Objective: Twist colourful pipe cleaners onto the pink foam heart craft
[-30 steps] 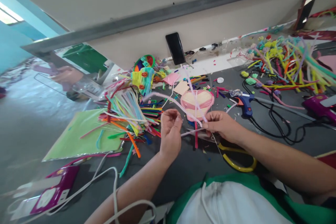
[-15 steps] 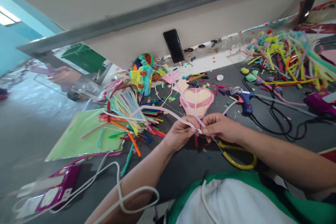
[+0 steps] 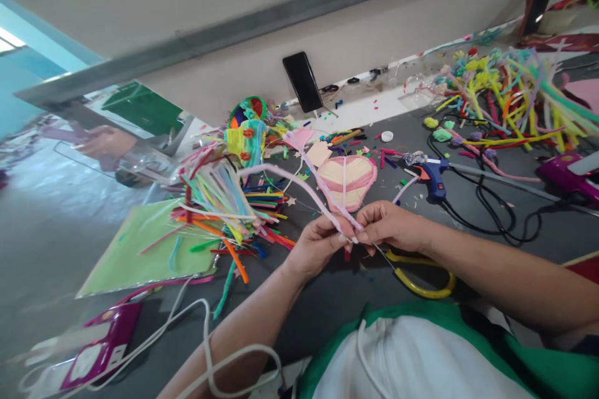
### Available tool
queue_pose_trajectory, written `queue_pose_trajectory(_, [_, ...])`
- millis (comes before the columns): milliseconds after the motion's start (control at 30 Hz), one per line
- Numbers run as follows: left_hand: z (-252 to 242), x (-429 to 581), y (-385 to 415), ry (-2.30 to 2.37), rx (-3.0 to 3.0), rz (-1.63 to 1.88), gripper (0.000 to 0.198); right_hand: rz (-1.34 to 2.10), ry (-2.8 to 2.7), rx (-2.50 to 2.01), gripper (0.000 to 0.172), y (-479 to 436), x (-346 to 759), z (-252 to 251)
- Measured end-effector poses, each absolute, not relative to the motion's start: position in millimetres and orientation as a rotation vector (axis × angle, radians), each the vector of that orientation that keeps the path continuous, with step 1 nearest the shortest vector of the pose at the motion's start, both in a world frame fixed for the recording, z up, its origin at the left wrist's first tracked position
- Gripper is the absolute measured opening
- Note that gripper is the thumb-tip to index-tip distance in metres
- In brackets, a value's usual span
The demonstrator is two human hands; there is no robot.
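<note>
Both hands meet over the dark table edge, gripping a pale lilac pipe cleaner [image 3: 299, 182] whose long strands reach up and away to the left. My left hand [image 3: 322, 242] pinches it between thumb and fingers. Close against it, my right hand [image 3: 390, 224] pinches the pipe cleaner near the point where the strands come together. Just beyond the fingers lies a pink and cream heart-shaped piece [image 3: 353, 176]. Yellow-handled scissors [image 3: 425, 293] lie under my right wrist, their blades partly hidden by the hands.
To the left, a bundle of coloured pipe cleaners [image 3: 224, 193] rests by a green sheet [image 3: 135, 249]. A blue glue gun [image 3: 433, 177] with black cable lies right. A phone [image 3: 302, 82] leans against the wall. Another heap of pipe cleaners [image 3: 505, 100] sits far right. White cable [image 3: 208, 324] crosses my left forearm.
The view has shifted slightly. Both hands stay together on the pipe cleaner, and its strands have moved a little, one now lying straighter beside the heart.
</note>
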State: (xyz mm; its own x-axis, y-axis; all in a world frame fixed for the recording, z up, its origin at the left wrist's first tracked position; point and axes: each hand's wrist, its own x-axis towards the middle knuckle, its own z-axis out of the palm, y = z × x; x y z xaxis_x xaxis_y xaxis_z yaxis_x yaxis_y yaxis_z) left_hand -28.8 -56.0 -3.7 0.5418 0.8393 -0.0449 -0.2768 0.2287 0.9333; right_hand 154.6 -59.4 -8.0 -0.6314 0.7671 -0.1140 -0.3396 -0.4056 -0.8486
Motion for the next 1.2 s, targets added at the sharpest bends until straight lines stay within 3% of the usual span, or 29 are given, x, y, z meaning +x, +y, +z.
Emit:
queue_pose_trajectory(633, [4.9, -7.1, -75.4, 0.890, 0.881, 0.897, 0.019, 1.891, -1.215, -0.884, 0.027, -60.0, 154.9, -6.5])
queue_pose_trajectory(933, [7.3, -5.9, -77.2, 0.953, 0.948, 0.726, 0.021, 1.782, -1.095, -0.900, 0.024, -65.3, 151.9, -2.0])
queue_pose_trajectory(1033, [1.1, -13.9, -73.3, 1.066, 1.176, 0.913, 0.018, 1.782, -1.033, -0.904, 0.026, -61.1, 153.9, -4.3])
queue_pose_trajectory(1200, [-7.2, -20.6, -66.8, 1.117, 1.636, 1.274, 0.032, 1.774, -0.981, -0.899, 0.030, -59.0, 153.7, -4.7])
